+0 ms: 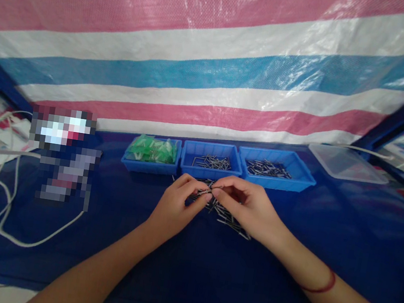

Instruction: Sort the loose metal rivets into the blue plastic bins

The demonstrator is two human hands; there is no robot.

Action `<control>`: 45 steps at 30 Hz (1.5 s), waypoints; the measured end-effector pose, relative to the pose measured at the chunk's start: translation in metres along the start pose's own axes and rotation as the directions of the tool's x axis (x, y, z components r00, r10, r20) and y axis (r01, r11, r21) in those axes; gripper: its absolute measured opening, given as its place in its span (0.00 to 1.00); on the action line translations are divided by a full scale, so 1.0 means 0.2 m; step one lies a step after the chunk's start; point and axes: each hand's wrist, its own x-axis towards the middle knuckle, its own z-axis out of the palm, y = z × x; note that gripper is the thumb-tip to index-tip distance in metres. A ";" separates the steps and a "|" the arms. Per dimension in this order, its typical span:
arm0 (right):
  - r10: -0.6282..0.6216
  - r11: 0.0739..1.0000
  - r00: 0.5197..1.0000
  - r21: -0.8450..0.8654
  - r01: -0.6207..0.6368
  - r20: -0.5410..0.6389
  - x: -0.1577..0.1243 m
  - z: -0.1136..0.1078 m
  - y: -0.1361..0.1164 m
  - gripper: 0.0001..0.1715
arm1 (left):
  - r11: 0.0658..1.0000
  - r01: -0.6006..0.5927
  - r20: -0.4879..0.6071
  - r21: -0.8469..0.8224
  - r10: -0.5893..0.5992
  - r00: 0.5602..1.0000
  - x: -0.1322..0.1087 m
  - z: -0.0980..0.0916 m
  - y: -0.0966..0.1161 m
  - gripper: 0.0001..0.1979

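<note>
Over a loose pile of thin metal pins [232, 220], which look like rivets, my two hands meet at the middle of the table. My left hand [176, 202] is closed, its thumb and forefinger pinching a thin metal pin. From the other side, my right hand [250, 207] also has thumb and forefinger pinched at the same spot, on what looks like a metal pin too. The fingertips nearly touch, so it is hard to tell whether they share one pin. Part of the pile is hidden under the hands.
Behind the hands stand three blue bins: one with green-and-clear packets [152, 149], a middle bin [185, 161] and a right bin [302, 176] with metal pins. A translucent lid [348, 163] lies at right. White cables [13, 194] and blurred-out items occupy the left. Striped sheeting [197, 80] hangs behind.
</note>
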 end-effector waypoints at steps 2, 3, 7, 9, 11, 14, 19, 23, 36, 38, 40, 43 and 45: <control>0.004 1.000 1.000 -0.010 -0.004 0.017 0.00 0.00 0.00 0.12 | 1.000 0.002 -0.038 -0.002 -0.002 0.999 0.00 -0.01 0.01 0.07; 0.006 1.000 0.999 -0.018 -0.005 0.036 0.00 0.00 0.00 0.12 | 1.000 0.002 -0.053 -0.002 -0.002 0.999 0.00 -0.01 0.01 0.07; -0.037 0.992 0.995 -0.120 0.048 0.092 0.01 -0.03 -0.01 0.13 | 1.000 0.017 -0.018 0.010 -0.017 1.000 0.01 -0.03 0.01 0.08; -0.087 0.965 0.995 -0.246 0.096 0.048 0.02 -0.07 -0.01 0.14 | 0.998 0.003 0.068 0.066 -0.008 0.998 0.02 -0.04 0.00 0.10; -0.143 0.906 0.989 -0.409 0.112 -0.045 0.04 -0.13 -0.03 0.13 | 0.982 -0.070 0.180 0.176 0.038 0.983 0.03 -0.07 -0.01 0.11; -0.226 0.788 0.950 -0.613 0.048 -0.217 0.07 -0.26 -0.03 0.11 | 0.925 -0.198 0.334 0.325 0.084 0.939 0.04 -0.10 -0.02 0.10; -0.296 0.500 0.884 -0.848 -0.179 -0.361 0.10 -0.47 0.00 0.11 | 0.872 -0.255 0.425 0.419 0.060 0.903 0.03 -0.12 -0.04 0.07; -0.352 0.386 0.872 -0.901 -0.196 -0.341 0.11 -0.52 0.03 0.13 | 0.866 -0.252 0.429 0.432 0.047 0.902 0.03 -0.10 -0.05 0.07; -0.047 0.979 0.996 -0.195 0.062 0.080 0.00 -0.02 0.00 0.07 | 0.998 0.062 0.189 0.025 -0.065 0.980 0.04 -0.06 -0.05 0.06; -0.038 0.991 0.999 -0.125 0.039 0.008 -0.01 0.01 0.01 0.10 | 0.998 0.065 0.172 0.001 -0.065 0.983 0.03 -0.05 -0.04 0.06; -0.040 0.993 0.998 -0.115 0.036 -0.040 -0.01 0.01 0.02 0.11 | 0.998 0.068 0.164 -0.015 -0.065 0.984 0.02 -0.04 -0.03 0.06; -0.049 0.991 0.998 -0.128 0.045 -0.030 -0.01 0.00 0.02 0.11 | 0.996 0.080 0.167 -0.035 -0.073 0.983 0.02 -0.03 -0.02 0.06; -0.063 0.991 0.998 -0.122 0.060 -0.020 0.00 -0.01 0.01 0.10 | 0.996 0.071 0.170 -0.046 -0.062 0.984 0.02 -0.03 -0.02 0.06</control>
